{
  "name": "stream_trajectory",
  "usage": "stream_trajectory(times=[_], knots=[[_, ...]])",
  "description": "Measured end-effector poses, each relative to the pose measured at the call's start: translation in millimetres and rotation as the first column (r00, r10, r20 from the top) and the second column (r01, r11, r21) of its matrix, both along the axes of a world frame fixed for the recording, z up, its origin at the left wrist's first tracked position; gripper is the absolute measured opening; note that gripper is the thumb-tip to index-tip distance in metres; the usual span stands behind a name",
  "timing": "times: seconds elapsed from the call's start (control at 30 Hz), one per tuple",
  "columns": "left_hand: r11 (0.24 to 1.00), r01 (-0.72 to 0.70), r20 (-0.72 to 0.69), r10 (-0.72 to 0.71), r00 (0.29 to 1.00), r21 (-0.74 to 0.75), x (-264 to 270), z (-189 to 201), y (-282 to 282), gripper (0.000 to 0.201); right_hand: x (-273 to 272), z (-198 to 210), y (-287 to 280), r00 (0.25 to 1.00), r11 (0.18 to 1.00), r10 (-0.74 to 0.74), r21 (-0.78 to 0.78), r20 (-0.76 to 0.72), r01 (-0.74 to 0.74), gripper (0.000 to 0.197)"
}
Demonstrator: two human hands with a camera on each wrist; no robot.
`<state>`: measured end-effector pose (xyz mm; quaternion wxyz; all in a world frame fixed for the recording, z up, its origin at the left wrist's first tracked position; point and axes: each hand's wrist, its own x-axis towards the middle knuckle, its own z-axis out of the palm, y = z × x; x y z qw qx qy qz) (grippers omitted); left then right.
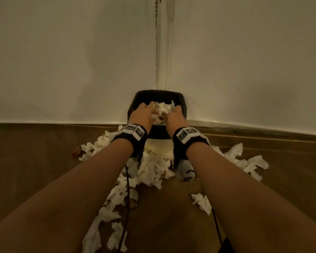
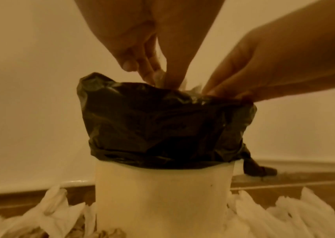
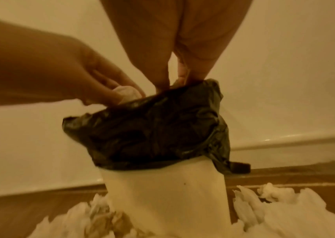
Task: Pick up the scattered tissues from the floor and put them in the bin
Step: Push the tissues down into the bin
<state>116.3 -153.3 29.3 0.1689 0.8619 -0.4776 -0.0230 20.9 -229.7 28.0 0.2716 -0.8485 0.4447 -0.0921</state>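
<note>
Tissues (image 1: 153,170): most lie scattered on floor (image 1: 44,170) around bin (image 2: 162,193); some heaped inside its black liner (image 2: 162,125); left hand (image 1: 141,114) pinches a wad at the rim; right hand (image 1: 175,115) fingers down in the heap, grip unclear; advised: press low, release inside the liner.

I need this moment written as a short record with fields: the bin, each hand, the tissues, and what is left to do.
bin: white bin with a black liner, standing in the wall corner
left hand: left hand over the bin mouth, fingers pinching a white tissue wad
right hand: right hand at the bin mouth, fingertips down inside the liner; what it holds cannot be told
tissues in bin: tissues in the bin, piled near the rim
tissues on floor: many floor tissues around the bin's base
remaining: most of the floor tissues not yet collected
</note>
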Motion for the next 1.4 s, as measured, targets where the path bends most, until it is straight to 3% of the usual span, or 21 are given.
stream_trajectory(times=[0.17,0.27,0.33,0.47,0.53,0.6,0.7,0.8,0.93,1.07,1.2,1.4], knots=[[0.948,0.139,0.076,-0.167,0.983,0.285,-0.6,-11.6,2.3,0.032,4.4,-14.9,11.3,0.958,0.954,0.190,-0.188,-0.214,-0.231,0.039],[0.891,0.115,0.193,-0.219,0.957,0.440,3.3,-10.7,9.1,0.032,4.1,-12.0,16.1,0.907,0.919,0.273,-0.191,-0.319,-0.344,0.034],[0.888,0.086,0.184,-0.187,0.965,0.451,5.4,-9.0,13.1,0.034,2.8,-9.9,17.3,0.872,0.878,0.306,-0.241,-0.383,-0.414,0.034],[0.989,0.068,0.140,-0.087,0.986,0.133,2.4,-5.3,25.2,0.035,3.1,-4.7,20.2,0.909,0.869,0.187,-0.369,-0.373,-0.331,0.028],[0.995,0.037,0.135,-0.024,0.990,-0.091,-1.0,-4.7,38.2,0.030,2.1,-2.7,24.1,0.945,0.871,0.104,-0.430,-0.310,-0.237,0.021],[0.966,-0.010,0.107,0.040,0.993,-0.259,-4.4,-5.7,53.5,0.024,0.7,-2.2,30.4,0.977,0.875,0.035,-0.466,-0.210,-0.131,0.027],[0.947,-0.086,0.071,0.113,0.991,-0.309,-10.0,-12.1,74.6,0.020,-2.7,-1.9,46.3,1.000,0.869,0.006,-0.494,-0.004,-0.008,0.034],[0.948,-0.124,0.058,0.147,0.987,-0.292,-14.8,-24.2,91.2,0.018,-9.8,-5.3,63.1,0.995,0.862,0.059,-0.506,0.076,-0.012,0.035],[0.964,-0.178,-0.027,0.176,0.984,-0.197,-18.3,-46.6,108.6,0.016,-21.8,-18.3,79.9,0.978,0.920,0.155,-0.382,0.137,-0.093,0.029],[0.993,-0.122,-0.115,0.122,0.986,0.006,-16.9,-69.4,118.6,0.021,-25.8,-45.6,89.6,0.982,0.938,0.181,-0.290,-0.061,-0.191,0.023],[0.980,-0.037,-0.101,0.057,0.993,0.195,-18.4,-86.9,119.5,0.035,-28.2,-74.3,91.2,0.936,0.950,0.283,-0.070,-0.210,-0.303,0.020],[0.933,-0.006,-0.036,0.020,0.999,0.361,-21.2,-109.8,113.3,0.069,-29.9,-104.9,95.3,0.857,0.931,0.365,0.111,-0.365,-0.349,0.071]])
